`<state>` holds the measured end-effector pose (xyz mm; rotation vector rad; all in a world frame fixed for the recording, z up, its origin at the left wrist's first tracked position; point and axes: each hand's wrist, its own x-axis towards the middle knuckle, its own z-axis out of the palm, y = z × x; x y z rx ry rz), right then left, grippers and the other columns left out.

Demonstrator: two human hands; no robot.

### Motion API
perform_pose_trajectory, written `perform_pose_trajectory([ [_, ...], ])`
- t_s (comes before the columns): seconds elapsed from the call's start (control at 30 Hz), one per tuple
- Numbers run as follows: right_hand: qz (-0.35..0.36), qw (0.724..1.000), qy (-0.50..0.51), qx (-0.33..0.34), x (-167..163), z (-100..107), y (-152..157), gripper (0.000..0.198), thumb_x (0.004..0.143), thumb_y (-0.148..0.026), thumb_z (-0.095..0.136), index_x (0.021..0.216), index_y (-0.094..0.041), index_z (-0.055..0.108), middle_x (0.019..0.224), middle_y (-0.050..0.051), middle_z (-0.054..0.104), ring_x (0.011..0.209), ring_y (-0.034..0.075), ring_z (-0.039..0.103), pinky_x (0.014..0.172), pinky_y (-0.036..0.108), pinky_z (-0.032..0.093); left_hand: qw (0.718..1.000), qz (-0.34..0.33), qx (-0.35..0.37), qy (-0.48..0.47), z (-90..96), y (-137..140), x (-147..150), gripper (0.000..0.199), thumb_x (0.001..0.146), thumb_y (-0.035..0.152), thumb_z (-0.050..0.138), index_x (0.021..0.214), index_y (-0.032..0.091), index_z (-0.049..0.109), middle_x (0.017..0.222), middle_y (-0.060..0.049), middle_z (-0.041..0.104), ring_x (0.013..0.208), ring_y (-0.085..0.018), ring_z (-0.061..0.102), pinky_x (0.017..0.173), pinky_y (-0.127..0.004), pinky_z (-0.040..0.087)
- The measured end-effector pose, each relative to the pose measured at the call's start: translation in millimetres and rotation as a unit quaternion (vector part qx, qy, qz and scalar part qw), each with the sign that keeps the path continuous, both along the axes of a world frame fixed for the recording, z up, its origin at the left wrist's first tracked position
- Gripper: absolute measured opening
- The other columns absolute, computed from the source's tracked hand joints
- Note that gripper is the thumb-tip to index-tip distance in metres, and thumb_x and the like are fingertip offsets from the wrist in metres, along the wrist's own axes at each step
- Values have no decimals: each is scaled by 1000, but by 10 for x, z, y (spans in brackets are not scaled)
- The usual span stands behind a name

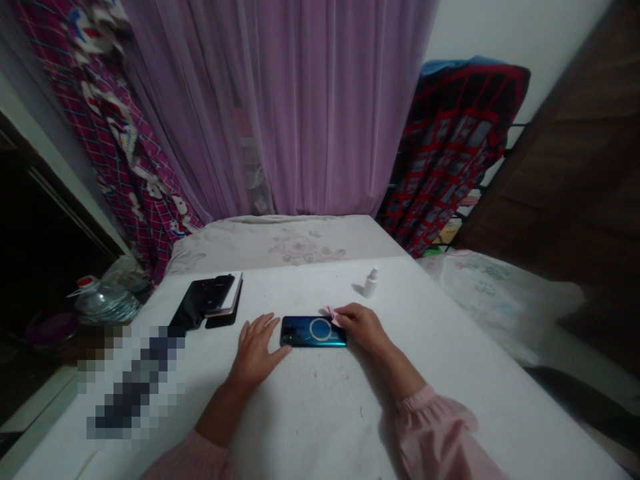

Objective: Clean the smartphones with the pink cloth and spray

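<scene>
A blue smartphone point(300, 331) lies flat on the white table, its back facing up with a pale ring on it. My left hand point(255, 353) rests at the phone's left end, fingers spread and the thumb close to its lower corner. At the opposite end, my right hand point(363, 325) pinches a small pink cloth point(331, 313) against the phone's upper right part. Beyond that hand stands a small white bottle point(370, 285), upright and untouched.
Several dark phones or cases point(193, 303) and a white box point(235, 293) lie together at the left of the table point(310, 427). A pixelated patch covers something dark nearer me. A large clear water bottle point(105, 301) stands off the left edge. Purple curtains point(320, 107) hang behind.
</scene>
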<state>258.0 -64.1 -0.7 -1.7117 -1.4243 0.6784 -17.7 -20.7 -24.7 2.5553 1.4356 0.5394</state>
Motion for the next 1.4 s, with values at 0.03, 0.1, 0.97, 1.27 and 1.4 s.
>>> perform_pose_trajectory([
  [0.03, 17, 998, -53, -10, -24, 47, 41, 22, 79, -29, 63, 94, -24, 77, 91, 6, 72, 84, 20, 65, 74, 29, 46, 1000, -2, 0, -2, -10, 1, -21, 51, 80, 41, 65, 128, 24, 55, 138, -10, 54, 130, -30, 45, 112, -56, 23],
  [0.1, 58, 989, -135, -22, -118, 133, 127, 20, 80, -26, 62, 94, -25, 77, 91, 5, 72, 83, 18, 65, 74, 26, 45, 1000, -10, 1, -8, -1, 5, -28, 47, 81, 40, 64, 126, 27, 58, 137, -7, 56, 130, -30, 45, 112, -57, 23],
  [0.97, 149, 952, -266, -28, -789, 259, 431, 24, 89, -25, 56, 105, -25, 73, 102, 5, 71, 92, 16, 64, 81, 22, 43, 999, -9, -28, 13, 177, -84, 112, 46, 85, 39, 65, 128, 26, 57, 136, -8, 57, 130, -33, 45, 110, -65, 18],
  [1.27, 8, 973, -221, -63, -288, 155, 63, 24, 87, -30, 56, 101, -27, 74, 97, 4, 73, 86, 19, 66, 75, 27, 45, 996, 69, 39, -29, 160, 55, 261, 20, 88, 32, 61, 105, 23, 66, 117, -9, 65, 113, -28, 55, 107, -53, 31],
  [1.4, -2, 980, -190, -51, -379, 103, -239, 23, 85, -30, 57, 98, -25, 75, 95, 6, 73, 85, 19, 66, 74, 27, 45, 997, 58, 35, -33, 261, 147, 511, 13, 90, 24, 55, 90, 24, 68, 107, -5, 68, 106, -26, 57, 107, -53, 28],
])
